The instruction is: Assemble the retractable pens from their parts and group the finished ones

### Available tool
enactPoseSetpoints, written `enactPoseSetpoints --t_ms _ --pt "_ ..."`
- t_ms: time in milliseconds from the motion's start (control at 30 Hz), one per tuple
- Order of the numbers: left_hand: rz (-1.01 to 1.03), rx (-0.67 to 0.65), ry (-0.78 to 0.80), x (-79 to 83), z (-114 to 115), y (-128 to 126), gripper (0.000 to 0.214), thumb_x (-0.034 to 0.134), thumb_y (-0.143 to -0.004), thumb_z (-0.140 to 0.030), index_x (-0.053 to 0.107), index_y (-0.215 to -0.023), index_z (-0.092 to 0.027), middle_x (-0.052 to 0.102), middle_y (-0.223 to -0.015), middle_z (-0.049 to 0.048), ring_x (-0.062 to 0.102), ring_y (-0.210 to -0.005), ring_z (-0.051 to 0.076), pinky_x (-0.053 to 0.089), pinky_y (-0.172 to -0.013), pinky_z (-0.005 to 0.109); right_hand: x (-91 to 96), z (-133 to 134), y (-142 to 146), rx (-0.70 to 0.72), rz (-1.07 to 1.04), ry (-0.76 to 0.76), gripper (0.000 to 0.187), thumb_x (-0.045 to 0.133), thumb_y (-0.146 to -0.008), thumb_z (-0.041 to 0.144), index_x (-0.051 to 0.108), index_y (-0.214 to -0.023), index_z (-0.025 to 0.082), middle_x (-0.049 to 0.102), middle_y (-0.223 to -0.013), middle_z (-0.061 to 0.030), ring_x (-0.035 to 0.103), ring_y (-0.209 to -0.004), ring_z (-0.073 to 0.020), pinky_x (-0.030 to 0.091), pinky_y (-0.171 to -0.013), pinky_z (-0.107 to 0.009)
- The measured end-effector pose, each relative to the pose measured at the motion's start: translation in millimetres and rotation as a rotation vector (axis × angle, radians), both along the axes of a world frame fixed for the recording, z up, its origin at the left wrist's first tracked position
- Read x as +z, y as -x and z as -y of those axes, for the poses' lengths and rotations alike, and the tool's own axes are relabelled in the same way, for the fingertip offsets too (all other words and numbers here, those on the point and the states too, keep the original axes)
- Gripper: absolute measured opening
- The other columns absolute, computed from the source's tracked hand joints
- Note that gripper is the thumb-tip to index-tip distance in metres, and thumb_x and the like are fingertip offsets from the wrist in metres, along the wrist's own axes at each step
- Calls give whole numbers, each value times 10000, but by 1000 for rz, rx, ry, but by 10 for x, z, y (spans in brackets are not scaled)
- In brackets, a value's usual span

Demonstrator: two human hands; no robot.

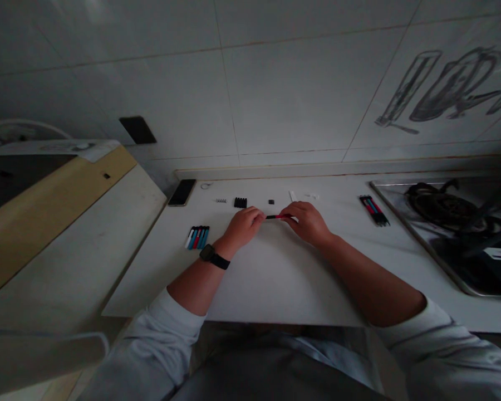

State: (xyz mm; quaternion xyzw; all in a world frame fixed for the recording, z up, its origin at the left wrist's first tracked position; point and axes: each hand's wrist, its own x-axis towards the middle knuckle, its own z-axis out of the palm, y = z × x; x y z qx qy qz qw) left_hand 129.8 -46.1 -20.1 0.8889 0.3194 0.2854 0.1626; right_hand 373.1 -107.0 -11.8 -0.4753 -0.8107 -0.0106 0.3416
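Observation:
Between my two hands lies a thin red and black pen (273, 216), held level just above the white counter. My left hand (246, 224) pinches its black end, and a black watch sits on that wrist. My right hand (304, 221) closes round the red end, with the fingers covering part of it. Behind the hands are a row of small black parts (240, 203), several springs (221, 201), a tiny dark piece (271, 202) and a white strip (292, 195). To the left lie several coloured pen barrels (197, 237) in white, red and blue.
Several pens (374, 210) lie together on the right, near a gas stove (426, 234) with a metal rim. A phone (182, 192) rests at the back left corner, with a clear ring (206, 185) beside it. A tiled wall (284, 100) bounds the counter (275, 284).

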Motion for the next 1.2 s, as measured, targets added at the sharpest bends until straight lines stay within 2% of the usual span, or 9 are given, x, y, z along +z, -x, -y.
enactPoseSetpoints --t_ms 100,333,567,700,800,967,1100,1200 --pt "-36 -1 11 -12 -14 1 317 464 -1060 -289 693 -866 -187 704 -910 56 647 -912 201 510 -875 354 -8 -3 -6 -1 -1 -3 162 606 -986 255 761 -978 210 759 -920 -81 676 -851 -220 467 -833 -359" --pt "-2 23 -25 39 0 9 178 604 -1001 -271 704 -878 -190 697 -912 49 639 -904 201 504 -831 342 12 -6 -4 19 -25 25 166 607 -967 242 771 -965 220 763 -889 -68 674 -800 -205 470 -812 -350" --pt "44 67 -45 18 -16 18 83 686 -961 -272 717 -961 -195 722 -961 44 659 -910 195 514 -848 339 29 -8 -83 -45 -45 -1 142 646 -962 291 744 -1027 213 756 -973 -94 675 -887 -237 495 -849 -377" --pt "51 88 -25 -8 -51 39 95 683 -963 -279 726 -977 -196 726 -973 48 662 -904 193 523 -851 343 22 -36 -135 -79 -202 31 173 672 -951 366 746 -1014 223 755 -996 -97 688 -906 -246 537 -846 -398" --pt "43 70 -8 -17 -49 36 100 686 -959 -281 729 -989 -195 726 -972 50 666 -910 196 524 -856 348 -5 -81 -131 -97 -457 135 268 735 -888 480 743 -977 227 750 -937 -81 695 -829 -224 567 -792 -384" --pt "13 -30 24 -9 8 1 91 725 -923 -284 729 -969 -205 728 -969 48 669 -932 203 519 -869 355 -38 -125 -42 28 -911 355 399 835 -761 526 709 -1000 233 715 -874 -31 678 -789 -178 591 -763 -354" --pt "-20 -116 39 5 60 -22 94 742 -903 -285 720 -946 -205 709 -952 46 661 -908 198 519 -845 337 -19 -85 50 97 -1025 428 404 843 -758 476 686 -1055 251 678 -897 -14 676 -836 -170 605 -829 -381" --pt "-20 -155 59 21 89 -28 175 741 -907 -355 708 -981 -200 713 -987 59 664 -929 205 524 -859 344 1 -58 68 101 -1039 385 432 814 -790 461 628 -1131 272 639 -936 -6 684 -852 -168 610 -863 -404"
